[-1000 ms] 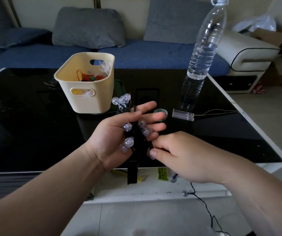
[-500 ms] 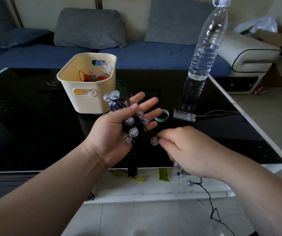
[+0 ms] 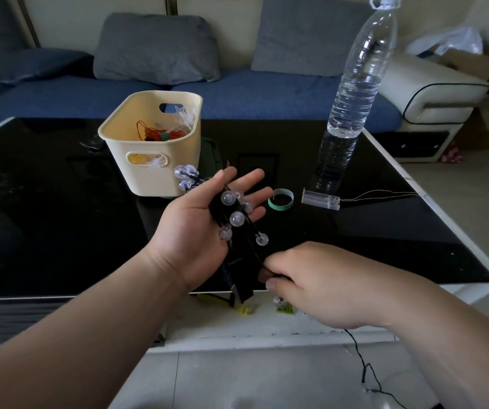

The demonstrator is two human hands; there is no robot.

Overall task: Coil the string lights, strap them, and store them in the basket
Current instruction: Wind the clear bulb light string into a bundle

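While the left hand (image 3: 196,228) lies palm up above the near part of the black glass table (image 3: 60,216), the string lights (image 3: 236,219) are looped across its palm and fingers. These are clear round bulbs on thin black wire, and a few bulbs stick out past the back of the hand toward the basket (image 3: 160,172). The left grip is loose: its fingers are stretched out and spread, carrying the coil rather than clenching it. A flat black piece hangs from the bundle below this hand; what it is cannot be told.

The right hand (image 3: 320,284) is just beside and nearer, knuckles up over the white table edge. Its grip is closed to a pinch of thumb and fingertips on the black wire that runs taut down from the coil. One bulb shows under its fingers. From beneath the right wrist the loose wire (image 3: 364,367) trails down to the tiled floor (image 3: 237,379).

The cream plastic basket stands on the table beyond the left hand. It holds an orange wire bundle with a green band, and clear star-shaped lights. A green strap ring (image 3: 280,199) lies on the glass just right of the left fingertips. A clear battery box (image 3: 320,199) with thin wires leading right lies beside it. A water bottle (image 3: 355,93), partly filled, stands upright behind them. A blue sofa (image 3: 266,95) with grey cushions runs along the far side.
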